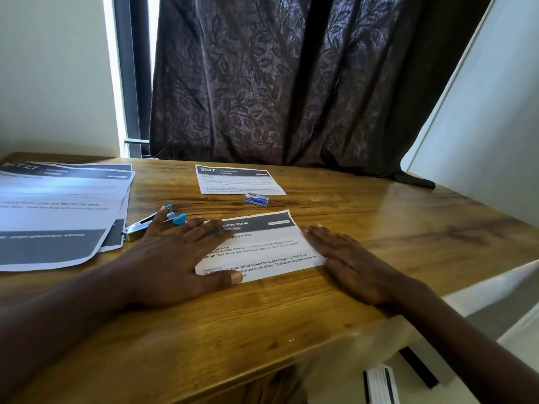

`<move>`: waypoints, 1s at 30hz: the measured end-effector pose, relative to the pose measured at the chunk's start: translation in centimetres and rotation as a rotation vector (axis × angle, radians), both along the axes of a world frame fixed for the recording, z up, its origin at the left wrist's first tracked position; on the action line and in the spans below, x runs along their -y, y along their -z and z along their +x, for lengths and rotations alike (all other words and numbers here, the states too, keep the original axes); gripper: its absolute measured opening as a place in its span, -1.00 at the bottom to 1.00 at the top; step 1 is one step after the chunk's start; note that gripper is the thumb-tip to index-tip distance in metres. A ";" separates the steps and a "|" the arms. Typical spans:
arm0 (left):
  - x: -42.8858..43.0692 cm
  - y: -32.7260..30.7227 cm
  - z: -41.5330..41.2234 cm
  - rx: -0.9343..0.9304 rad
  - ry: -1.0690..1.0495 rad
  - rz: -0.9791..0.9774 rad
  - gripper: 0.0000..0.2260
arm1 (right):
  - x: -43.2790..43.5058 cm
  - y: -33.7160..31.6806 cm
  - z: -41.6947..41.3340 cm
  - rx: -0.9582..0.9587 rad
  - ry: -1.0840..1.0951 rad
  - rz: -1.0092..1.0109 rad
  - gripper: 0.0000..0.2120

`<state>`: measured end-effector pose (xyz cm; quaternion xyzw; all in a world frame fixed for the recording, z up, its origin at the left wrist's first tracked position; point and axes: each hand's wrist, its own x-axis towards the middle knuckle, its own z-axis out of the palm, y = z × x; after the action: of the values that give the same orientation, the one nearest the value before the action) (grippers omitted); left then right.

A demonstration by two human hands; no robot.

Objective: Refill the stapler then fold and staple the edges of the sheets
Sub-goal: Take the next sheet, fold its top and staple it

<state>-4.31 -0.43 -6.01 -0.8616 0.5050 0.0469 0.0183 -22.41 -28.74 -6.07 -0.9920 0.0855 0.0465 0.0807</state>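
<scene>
Pressing the sheet (262,243) flat on the desk (379,205), left hand (178,258) and right hand (347,258) each show a wide, empty grip, so uneven pressure could skid it and skew the crease, stapler (137,225) lying just left.

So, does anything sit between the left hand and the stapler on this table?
Nothing visible does. The stapler lies on the table right beside the left hand, whose outermost finger reaches over it. The stack of sheets sits further left and the staple box further back, both off that path.
</scene>
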 end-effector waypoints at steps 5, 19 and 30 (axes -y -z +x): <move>0.1 -0.2 -0.2 0.000 -0.007 0.012 -0.08 | -2.3 -0.1 1.2 0.160 0.050 0.012 -0.32; 0.2 0.1 0.2 -0.003 -0.011 0.022 -0.08 | -5.2 0.5 9.5 0.013 0.097 -0.029 -0.29; 5.3 -0.3 -4.9 -0.083 0.026 -0.087 -0.33 | -4.9 1.3 9.8 0.067 0.061 -0.095 -0.39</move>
<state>-9.18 -5.68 -5.72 -0.8522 0.5181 0.0606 -0.0393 -12.65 -23.80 -7.38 -0.9926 0.1153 0.0065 0.0379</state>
